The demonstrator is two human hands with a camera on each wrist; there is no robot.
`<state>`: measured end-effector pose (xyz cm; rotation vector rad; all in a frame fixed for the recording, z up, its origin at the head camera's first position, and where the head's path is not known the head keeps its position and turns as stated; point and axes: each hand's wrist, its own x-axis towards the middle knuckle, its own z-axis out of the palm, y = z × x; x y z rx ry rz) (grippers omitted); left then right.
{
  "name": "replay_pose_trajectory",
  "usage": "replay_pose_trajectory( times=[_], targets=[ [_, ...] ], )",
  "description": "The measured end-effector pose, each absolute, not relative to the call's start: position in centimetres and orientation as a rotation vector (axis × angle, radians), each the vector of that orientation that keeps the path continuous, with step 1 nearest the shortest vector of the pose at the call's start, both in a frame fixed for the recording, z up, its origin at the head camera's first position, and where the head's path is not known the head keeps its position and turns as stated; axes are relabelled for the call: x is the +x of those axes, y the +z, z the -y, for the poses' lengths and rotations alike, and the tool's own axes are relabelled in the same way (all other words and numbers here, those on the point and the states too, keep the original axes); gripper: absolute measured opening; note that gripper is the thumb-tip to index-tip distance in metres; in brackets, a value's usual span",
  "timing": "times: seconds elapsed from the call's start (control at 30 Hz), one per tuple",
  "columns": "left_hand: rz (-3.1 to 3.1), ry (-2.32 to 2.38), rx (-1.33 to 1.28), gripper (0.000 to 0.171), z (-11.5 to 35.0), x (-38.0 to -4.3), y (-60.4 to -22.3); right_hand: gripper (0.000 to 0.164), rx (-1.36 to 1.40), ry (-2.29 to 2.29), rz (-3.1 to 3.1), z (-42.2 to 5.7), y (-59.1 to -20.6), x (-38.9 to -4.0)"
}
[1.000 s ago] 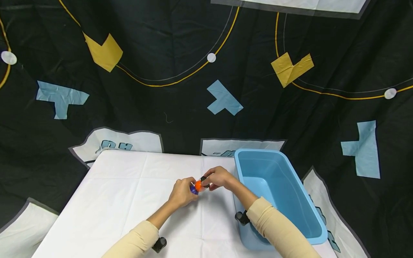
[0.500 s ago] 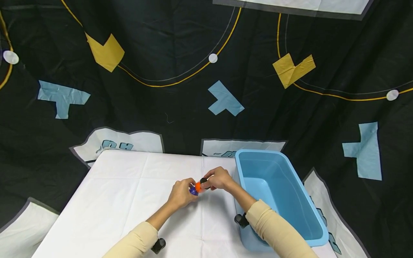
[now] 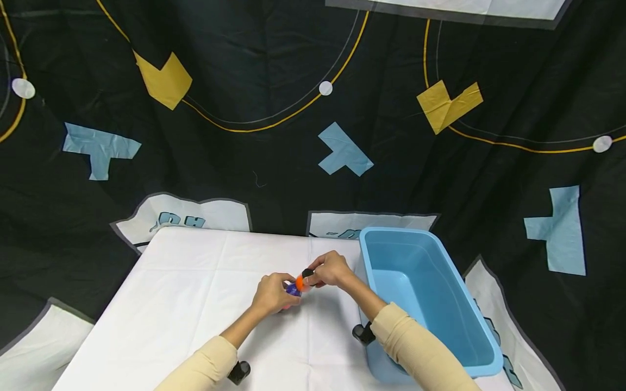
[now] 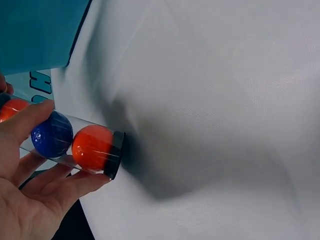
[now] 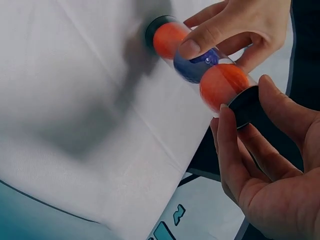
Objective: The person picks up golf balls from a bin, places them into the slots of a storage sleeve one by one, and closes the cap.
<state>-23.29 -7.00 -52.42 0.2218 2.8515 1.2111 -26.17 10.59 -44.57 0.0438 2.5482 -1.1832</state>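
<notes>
A clear plastic tube [image 4: 76, 122] holds a blue ball [image 4: 52, 134] between two orange balls [image 5: 224, 86]. Black caps [image 4: 116, 156] close both of its ends. My left hand [image 3: 272, 296] grips the tube around the middle, thumb on one side and fingers on the other. At the opposite end, my right hand [image 3: 332, 270] pinches the other black cap [image 5: 243, 105] between thumb and fingers. The tube is held tilted above the white table, its shadow falling on the cloth. In the head view, the left hand covers much of it.
A light blue plastic tub [image 3: 365, 260] stands on the right side of the white-covered table [image 3: 195, 315], beneath the right forearm. Behind the table hangs a black curtain [image 3: 274, 179] with tape marks. Each wrist bears a small black camera [image 3: 239, 372].
The left hand has shifted slightly left and down, and part of the tube's lower end now shows below it. The right hand stays at the cap. The head view has drifted a little.
</notes>
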Motion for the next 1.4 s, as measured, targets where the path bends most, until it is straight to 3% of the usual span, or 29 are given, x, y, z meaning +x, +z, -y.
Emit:
replay_pose_trajectory(
  times=[1.4],
  targets=[
    [-2.892,1.285,0.193,0.040,6.54,-23.16,-53.04,0.023,0.018,-1.125,-2.605,-10.19,-44.82,-26.09]
  ],
)
